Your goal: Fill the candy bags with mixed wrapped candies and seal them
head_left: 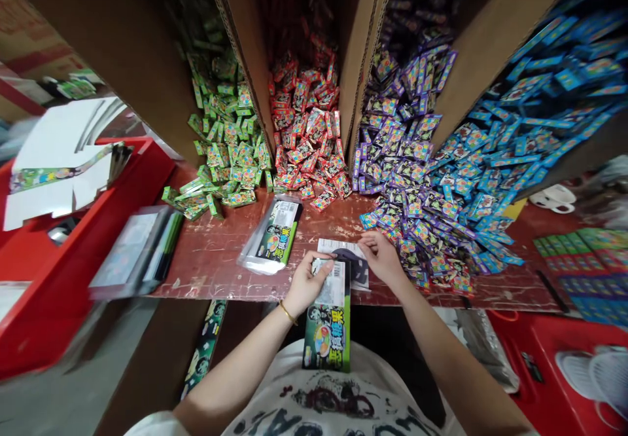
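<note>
My left hand (307, 285) pinches the top end of a black and green printed candy box (326, 338), which hangs over the table edge in front of my shirt. To its right, my right hand (380, 258) has thumb and fingertips pressed together above a dark sheet (354, 267); whatever they hold, if anything, is too small to make out. The dark sheet lies on a white printed paper (331, 245). Another printed box in clear plastic (277, 234) lies on the table to the left.
Cardboard dividers (245, 50) separate piles of green packets (235, 161), red packets (314, 141), purple packets (407, 167) and blue packets (490, 154) on the red table (206, 253). Stacked plastic sleeves (130, 246) and a red bin (142, 167) stand left.
</note>
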### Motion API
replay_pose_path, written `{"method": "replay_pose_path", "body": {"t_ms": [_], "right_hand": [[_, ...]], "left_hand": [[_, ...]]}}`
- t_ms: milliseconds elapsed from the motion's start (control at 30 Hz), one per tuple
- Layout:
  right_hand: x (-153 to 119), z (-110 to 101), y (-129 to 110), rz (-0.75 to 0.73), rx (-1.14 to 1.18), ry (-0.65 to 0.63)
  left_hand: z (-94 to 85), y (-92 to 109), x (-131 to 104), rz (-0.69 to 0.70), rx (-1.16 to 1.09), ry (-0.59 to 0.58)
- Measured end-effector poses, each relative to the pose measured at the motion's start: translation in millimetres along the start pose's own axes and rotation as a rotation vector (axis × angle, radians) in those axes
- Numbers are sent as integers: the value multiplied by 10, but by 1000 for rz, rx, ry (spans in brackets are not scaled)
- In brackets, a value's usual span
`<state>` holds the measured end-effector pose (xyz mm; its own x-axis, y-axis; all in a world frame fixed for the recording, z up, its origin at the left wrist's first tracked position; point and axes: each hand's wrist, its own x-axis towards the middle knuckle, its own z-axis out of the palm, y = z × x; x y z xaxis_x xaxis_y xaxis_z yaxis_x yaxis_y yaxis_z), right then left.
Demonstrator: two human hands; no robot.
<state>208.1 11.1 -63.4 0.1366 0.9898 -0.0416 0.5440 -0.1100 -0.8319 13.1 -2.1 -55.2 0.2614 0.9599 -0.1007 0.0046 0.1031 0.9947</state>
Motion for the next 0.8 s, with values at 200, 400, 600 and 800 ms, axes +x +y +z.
{"method": "replay_pose_path", "body": {"t_ms": [200, 400, 600, 800], "right_hand": [[400, 81, 265, 78, -138, -41], [449, 94, 313, 73, -111, -104], [208, -51, 201, -14, 7, -95], [-76, -277, -162, 97, 428, -283]], "left_hand": [[113, -223, 219, 22, 4, -72], [107, -292, 212, 30, 11, -76], [97, -259, 232, 33, 21, -80], [86, -50, 146, 37, 46, -131]]}}
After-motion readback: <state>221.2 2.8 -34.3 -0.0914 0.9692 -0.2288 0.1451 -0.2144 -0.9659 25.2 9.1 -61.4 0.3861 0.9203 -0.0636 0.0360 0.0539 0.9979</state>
